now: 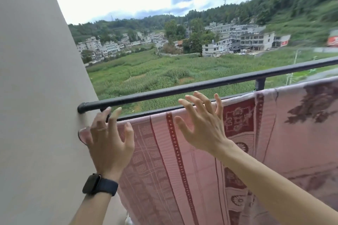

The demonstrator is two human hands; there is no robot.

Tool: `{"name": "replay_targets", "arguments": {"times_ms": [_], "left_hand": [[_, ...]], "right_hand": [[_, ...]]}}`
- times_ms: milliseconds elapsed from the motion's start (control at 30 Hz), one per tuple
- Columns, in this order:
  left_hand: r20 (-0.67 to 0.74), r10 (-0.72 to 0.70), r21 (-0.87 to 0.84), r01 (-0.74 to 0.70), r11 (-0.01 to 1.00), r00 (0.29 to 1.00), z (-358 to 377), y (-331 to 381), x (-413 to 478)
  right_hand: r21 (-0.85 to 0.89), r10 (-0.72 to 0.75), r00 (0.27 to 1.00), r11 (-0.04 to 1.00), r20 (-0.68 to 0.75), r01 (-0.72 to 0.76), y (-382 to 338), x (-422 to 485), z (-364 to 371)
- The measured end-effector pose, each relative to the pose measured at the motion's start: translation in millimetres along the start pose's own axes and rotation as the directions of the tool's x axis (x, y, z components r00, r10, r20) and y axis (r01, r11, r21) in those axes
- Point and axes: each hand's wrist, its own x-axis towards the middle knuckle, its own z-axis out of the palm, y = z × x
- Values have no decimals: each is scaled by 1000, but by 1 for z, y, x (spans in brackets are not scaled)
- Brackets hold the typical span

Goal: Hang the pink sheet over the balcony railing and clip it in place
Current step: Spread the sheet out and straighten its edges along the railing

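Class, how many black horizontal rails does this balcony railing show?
2: the upper rail, bare; the lower rail, carrying the pink sheet. Others may hide behind the sheet.

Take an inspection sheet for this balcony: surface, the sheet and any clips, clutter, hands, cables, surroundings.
Surface: black balcony railing; its top bar is bare, with a lower bar beneath it.
Job's things: pink sheet draped over the lower bar. A translucent pinkish thing shows beside the left hand; it may be a clip, cannot tell.
Clutter: nothing seen.
Grips: left hand at the sheet's left end, fingertips at the lower bar; whether it holds anything is unclear. Right hand open, fingers spread at the sheet's top edge.
Cables: nothing seen.
Surroundings: grey wall on the left; fields, houses and wooded hills beyond.
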Motion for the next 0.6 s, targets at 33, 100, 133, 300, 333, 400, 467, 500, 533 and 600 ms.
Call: {"name": "replay_targets", "arguments": {"times_ms": [33, 100, 133, 300, 333, 400, 467, 500, 533, 600], "left_hand": [[98, 55, 64, -61, 996, 994, 10, 8, 6], [246, 68, 154, -108, 982, 967, 25, 10, 10], [270, 82, 180, -134, 975, 959, 28, 11, 6], [237, 115, 181, -161, 970, 965, 4, 24, -15], [236, 95, 176, -139, 975, 967, 1, 31, -15], [230, 67, 165, -107, 980, 971, -4, 57, -15], [233, 128, 100, -155, 983, 964, -3, 91, -15], [238, 189, 58, -208, 976, 953, 1, 111, -15], [244, 249, 25, -263, 964, 937, 6, 131, -15], [271, 327, -10, -337, 941, 905, 20, 172, -18]], "right_hand": [[-27, 74, 997, 997, 10, -74, 13, 1, -4], [-84, 196, 976, 979, 91, -188, 27, -6, -6], [-94, 225, 966, 972, 124, -215, 30, -13, -9], [-32, 121, 969, 993, 214, -117, 26, -36, -51], [-3, 89, 972, 996, 216, -91, 31, -37, -58], [67, 75, 983, 994, 165, -87, 56, -42, -78], [88, 137, 989, 986, 61, -142, 91, -51, -96], [67, 184, 983, 981, 20, -185, 112, -54, -105], [28, 236, 972, 972, -11, -235, 135, -56, -114], [-61, 366, 930, 928, -34, -368, 183, -57, -133]]}}
